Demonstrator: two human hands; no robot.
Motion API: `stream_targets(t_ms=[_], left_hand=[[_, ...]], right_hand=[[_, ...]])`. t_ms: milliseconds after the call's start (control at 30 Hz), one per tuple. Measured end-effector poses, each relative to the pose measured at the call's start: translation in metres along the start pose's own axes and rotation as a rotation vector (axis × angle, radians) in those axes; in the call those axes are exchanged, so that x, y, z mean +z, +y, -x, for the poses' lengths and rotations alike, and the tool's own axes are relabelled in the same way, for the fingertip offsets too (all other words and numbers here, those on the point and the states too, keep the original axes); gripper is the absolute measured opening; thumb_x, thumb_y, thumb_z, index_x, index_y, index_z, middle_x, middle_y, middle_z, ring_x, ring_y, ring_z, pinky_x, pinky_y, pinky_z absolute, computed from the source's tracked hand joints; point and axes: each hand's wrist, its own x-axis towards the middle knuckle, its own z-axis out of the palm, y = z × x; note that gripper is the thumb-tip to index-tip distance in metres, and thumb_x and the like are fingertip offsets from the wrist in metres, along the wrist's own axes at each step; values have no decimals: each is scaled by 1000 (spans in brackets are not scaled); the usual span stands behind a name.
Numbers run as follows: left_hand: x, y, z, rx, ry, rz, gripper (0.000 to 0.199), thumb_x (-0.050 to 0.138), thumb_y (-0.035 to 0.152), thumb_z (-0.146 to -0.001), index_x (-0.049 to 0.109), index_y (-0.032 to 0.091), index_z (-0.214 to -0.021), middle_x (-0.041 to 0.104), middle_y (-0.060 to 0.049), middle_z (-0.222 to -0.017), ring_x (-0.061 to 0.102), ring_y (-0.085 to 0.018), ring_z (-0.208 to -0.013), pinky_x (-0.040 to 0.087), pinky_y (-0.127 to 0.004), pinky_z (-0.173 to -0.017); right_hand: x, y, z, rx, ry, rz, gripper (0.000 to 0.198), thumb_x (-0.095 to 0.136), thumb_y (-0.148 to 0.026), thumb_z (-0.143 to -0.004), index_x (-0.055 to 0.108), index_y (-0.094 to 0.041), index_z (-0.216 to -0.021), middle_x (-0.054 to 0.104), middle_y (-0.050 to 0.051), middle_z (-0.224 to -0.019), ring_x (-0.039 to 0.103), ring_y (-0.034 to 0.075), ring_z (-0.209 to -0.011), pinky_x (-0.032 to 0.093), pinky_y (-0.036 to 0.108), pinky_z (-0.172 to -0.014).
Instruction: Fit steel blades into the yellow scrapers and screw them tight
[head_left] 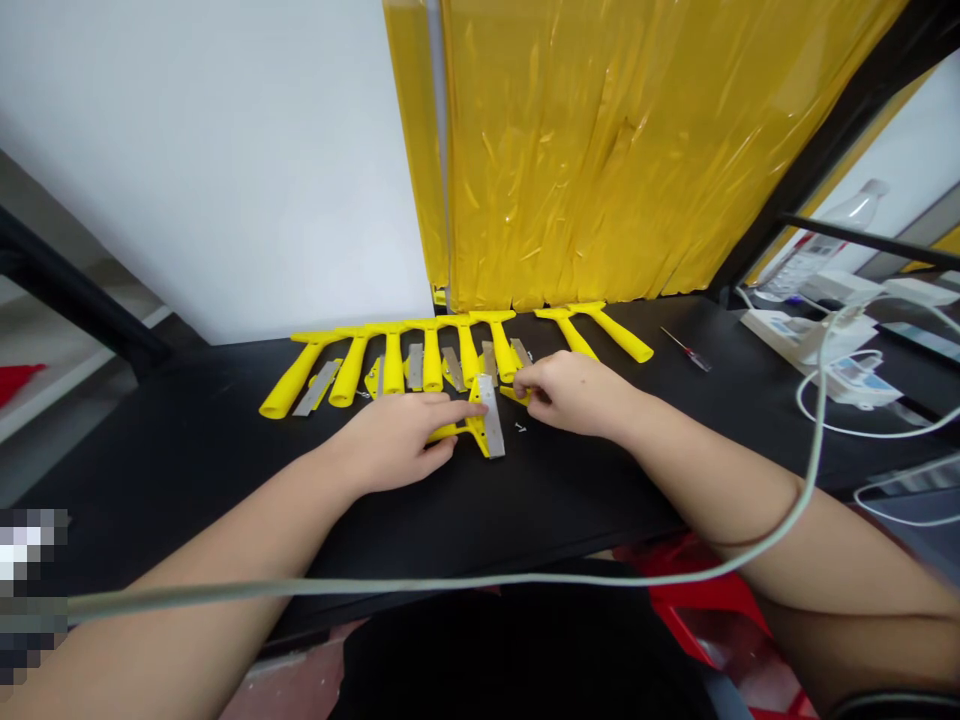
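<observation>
My left hand [394, 442] is closed around the yellow handle of a scraper [491, 422] lying on the black table. Its index finger stretches onto the metal blade, and the thumb rests by the handle. To its right, my right hand [574, 393] has curled fingers over the table beside a small yellow piece [514, 397]. What those fingertips pinch, if anything, is hidden. Tiny screws [520, 427] lie just right of the blade. Behind both hands runs a row of yellow scraper handles [431, 362], with metal blades [318, 387] and small yellow parts between them.
A screwdriver [686, 350] lies at the right on the black table [600, 500]. Farther right are a white power strip [855, 375] and a plastic bottle [817, 245]. A pale cable [814, 455] loops across the foreground, over my forearms. Yellow film [637, 150] borders the back.
</observation>
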Motion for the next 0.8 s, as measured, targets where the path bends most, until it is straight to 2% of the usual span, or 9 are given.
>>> stream_targets(t_ms=[100,200,267,367,433,567,700,800], left_hand=[[0,0,-1,7,1,9,53,51,25,-99,59,37,-150,74,-2,-114,73,-22,-101,56,-34,-85],[1,-1,-1,10,6,8,52,52,25,-99,59,36,-149,74,-2,-114,73,-22,-99,56,-34,-84],[1,-2,-1,12,12,7,52,52,26,-99,60,36,-149,74,-2,-115,74,-22,-99,56,-33,-84],[1,-2,-1,12,14,4,52,51,26,-99,60,36,-149,75,-3,-115,74,-22,-97,56,-33,-81],[1,-2,-2,8,14,-1,52,52,26,-99,59,37,-149,75,-3,-114,74,-21,-95,55,-33,-79],[1,-1,-2,2,14,-1,53,51,26,-99,59,37,-150,75,-2,-116,74,-22,-98,56,-33,-81],[2,-1,-2,10,17,12,52,51,25,-99,59,38,-149,75,-2,-119,74,-22,-101,55,-33,-84],[2,-1,-1,13,22,8,52,52,25,-99,59,38,-149,75,-2,-118,74,-21,-102,55,-32,-81]], right_hand=[[-1,7,-1,-23,81,-153,16,59,-11,-82,72,-20,-84,69,2,-78,60,16,-71,40,29,-67],[-1,16,-3,21,106,-483,11,59,-12,-82,67,-19,-85,63,-1,-72,57,13,-63,43,26,-61],[0,22,-3,78,81,-700,8,62,-14,-80,63,-19,-87,61,-2,-73,60,12,-60,47,25,-57],[2,28,-3,116,18,-915,19,69,-16,-77,55,-21,-89,60,-3,-75,71,16,-67,56,25,-58],[2,30,-2,106,8,-980,24,71,-16,-78,54,-22,-94,59,-3,-78,74,16,-70,60,25,-59],[3,34,-2,101,74,-1032,35,75,-17,-81,54,-24,-108,63,-3,-88,72,13,-64,63,26,-58],[7,38,-6,123,20,-1194,39,84,-21,-79,54,-22,-104,66,-5,-76,70,12,-63,62,25,-61],[14,35,-10,179,-39,-1307,38,88,-24,-77,58,-19,-99,69,-4,-74,70,11,-65,64,24,-66]])
